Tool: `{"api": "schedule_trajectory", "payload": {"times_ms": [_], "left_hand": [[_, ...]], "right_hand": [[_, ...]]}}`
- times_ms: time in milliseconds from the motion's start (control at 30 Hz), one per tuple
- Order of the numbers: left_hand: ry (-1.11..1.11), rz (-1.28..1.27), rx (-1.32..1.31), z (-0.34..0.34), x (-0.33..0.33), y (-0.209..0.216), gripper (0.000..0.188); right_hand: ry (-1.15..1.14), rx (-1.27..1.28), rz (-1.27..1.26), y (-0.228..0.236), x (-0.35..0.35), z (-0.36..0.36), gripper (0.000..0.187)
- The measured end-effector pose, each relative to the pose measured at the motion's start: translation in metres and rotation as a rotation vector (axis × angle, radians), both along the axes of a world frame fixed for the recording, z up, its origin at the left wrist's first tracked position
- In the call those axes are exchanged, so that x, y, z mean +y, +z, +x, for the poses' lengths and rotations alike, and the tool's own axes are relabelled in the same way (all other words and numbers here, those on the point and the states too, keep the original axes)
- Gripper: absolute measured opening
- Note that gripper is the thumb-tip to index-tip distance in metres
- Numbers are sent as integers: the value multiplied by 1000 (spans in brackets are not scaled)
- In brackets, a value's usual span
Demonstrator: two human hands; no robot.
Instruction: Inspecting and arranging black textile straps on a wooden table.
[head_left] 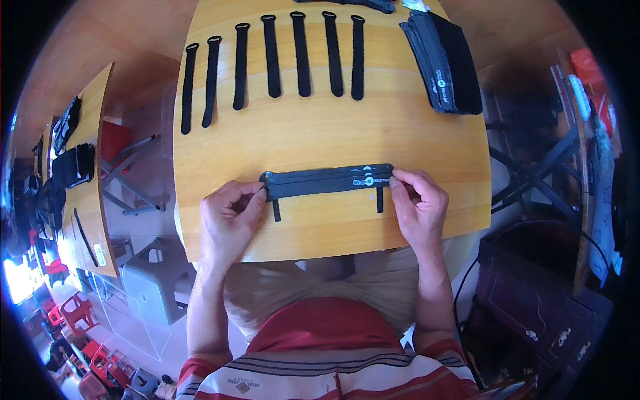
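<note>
A long dark grey fabric strap (320, 185) with white print lies level across the near part of the table, seemingly in several layers. My left hand (230, 217) pinches its left end between thumb and fingers. At the other end, my right hand (420, 205) has a similar pinch. Two short black tabs stick out below the strap, a left tab (277, 211) and a right tab (380, 200). Farther back, several black hook-and-loop ties with looped tops stand in a row, among them a middle tie (271, 60). The fingertips partly hide the strap's ends.
A pile of dark straps (453, 67) lies at the table's far right. More dark material (360, 4) sits at the far edge of the wooden table (320, 133). To the left are another table (90, 220) and a grey stool (153, 283); a dark cabinet (533, 300) stands lower right.
</note>
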State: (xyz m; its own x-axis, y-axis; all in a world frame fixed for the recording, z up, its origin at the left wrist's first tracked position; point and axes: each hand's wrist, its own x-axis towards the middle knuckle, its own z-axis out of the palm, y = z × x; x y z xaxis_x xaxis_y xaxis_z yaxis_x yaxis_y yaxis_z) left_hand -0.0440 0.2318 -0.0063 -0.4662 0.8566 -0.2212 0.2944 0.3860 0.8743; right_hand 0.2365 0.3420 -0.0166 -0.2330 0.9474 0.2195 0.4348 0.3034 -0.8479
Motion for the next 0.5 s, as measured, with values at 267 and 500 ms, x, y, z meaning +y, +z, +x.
{"api": "schedule_trajectory", "payload": {"times_ms": [267, 500], "left_hand": [[-1, -28, -43, 4, 4, 7, 12], [23, -10, -39, 4, 3, 7, 12]], "right_hand": [[-1, 23, 12, 1, 0, 1, 12], [-1, 19, 26, -1, 0, 0, 11]]}}
